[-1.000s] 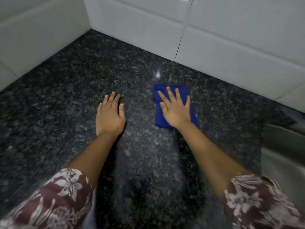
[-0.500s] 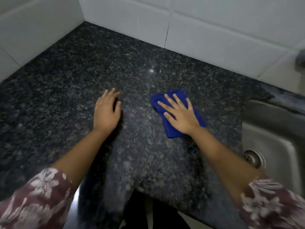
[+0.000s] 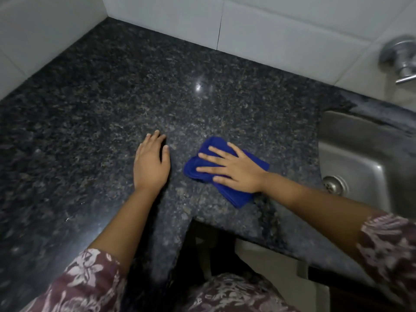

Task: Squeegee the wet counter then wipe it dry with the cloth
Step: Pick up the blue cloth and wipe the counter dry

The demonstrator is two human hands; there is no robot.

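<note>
Cloth (image 3: 236, 197), blue, folded and bunched, lies flat on the dark speckled granite desk (image 3: 112, 97), near its front edge and left of the sink (image 3: 360, 158). Long axis runs diagonally, from its far-left corner toward the near-right corner that points at the desk's front edge; the left end is rumpled into folds. Right hand (image 3: 234, 171) lies palm down on top of the cloth, fingers (image 3: 211, 156) spread wide and pointing left, pressing it flat, not gripping or pinching it. Left hand (image 3: 151, 164) rests palm down straight on the bare desk just left of the cloth, apart from it, fingers close together and pointing away from the person, thumb out toward the cloth, holding nothing. Both forearms are bare, with floral maroon sleeves (image 3: 90, 282) at the bottom of the view. Steel sink has its drain (image 3: 332, 184) visible at right, near the right forearm. A metal tap (image 3: 400, 57) sticks out of the white tiled wall (image 3: 270, 25) at top right. A bright light reflection (image 3: 198, 87) shows on the desk beyond the hands.
</note>
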